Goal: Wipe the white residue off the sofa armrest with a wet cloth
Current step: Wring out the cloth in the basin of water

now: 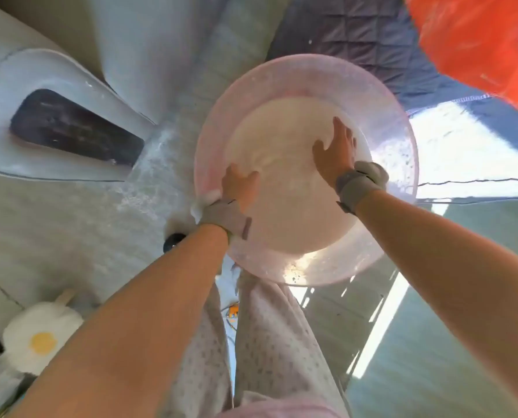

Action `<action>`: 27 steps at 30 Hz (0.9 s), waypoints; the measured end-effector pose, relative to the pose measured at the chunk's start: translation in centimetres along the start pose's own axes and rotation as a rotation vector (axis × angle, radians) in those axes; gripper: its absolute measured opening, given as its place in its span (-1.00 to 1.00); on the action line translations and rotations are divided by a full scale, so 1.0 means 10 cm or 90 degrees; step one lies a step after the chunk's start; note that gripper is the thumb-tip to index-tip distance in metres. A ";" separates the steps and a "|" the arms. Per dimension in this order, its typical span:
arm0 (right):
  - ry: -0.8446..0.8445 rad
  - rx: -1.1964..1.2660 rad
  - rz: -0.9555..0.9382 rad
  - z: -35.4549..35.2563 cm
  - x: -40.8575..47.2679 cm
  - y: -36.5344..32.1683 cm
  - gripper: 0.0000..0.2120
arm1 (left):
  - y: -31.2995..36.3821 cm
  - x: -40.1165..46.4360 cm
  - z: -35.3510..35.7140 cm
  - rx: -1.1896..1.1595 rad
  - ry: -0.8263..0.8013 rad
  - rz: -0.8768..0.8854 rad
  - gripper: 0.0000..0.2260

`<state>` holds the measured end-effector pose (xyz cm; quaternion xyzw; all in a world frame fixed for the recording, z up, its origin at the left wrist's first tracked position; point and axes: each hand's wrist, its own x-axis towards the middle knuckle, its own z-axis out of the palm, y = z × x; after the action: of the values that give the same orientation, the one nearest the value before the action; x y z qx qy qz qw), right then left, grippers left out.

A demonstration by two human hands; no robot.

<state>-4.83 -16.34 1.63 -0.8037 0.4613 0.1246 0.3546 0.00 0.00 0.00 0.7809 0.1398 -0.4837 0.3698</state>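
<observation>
Both hands reach into a pink basin (306, 260) of cloudy water. The left hand (241, 188) lies at its left rim with a bit of white cloth (203, 200) showing beside the wrist; whether it grips it I cannot tell. The right hand (334, 152) is released, fingers spread against the far inner wall. The grey armrest (70, 206), speckled with white residue (149, 182), lies just left of the basin.
</observation>
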 end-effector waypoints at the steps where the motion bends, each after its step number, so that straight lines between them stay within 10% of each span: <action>1: -0.013 0.014 0.012 -0.02 0.08 -0.03 -0.42 | 0.03 0.03 -0.01 -0.006 0.007 -0.003 -0.48; 13: -0.185 0.283 0.216 0.19 0.39 0.05 -0.17 | 0.17 0.30 0.24 -0.300 -0.038 -0.110 -0.42; 20: -0.220 0.453 0.224 0.04 0.17 0.11 -0.65 | 0.22 0.20 0.18 -0.319 -0.037 -0.107 -0.59; 27: -0.280 0.554 0.241 -0.13 -0.13 0.10 -0.51 | 0.27 -0.08 0.16 -0.252 0.052 -0.007 -0.39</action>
<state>-6.54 -16.72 2.77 -0.4396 0.5223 0.1492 0.7153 0.12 -2.91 1.48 0.7113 0.2513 -0.4165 0.5074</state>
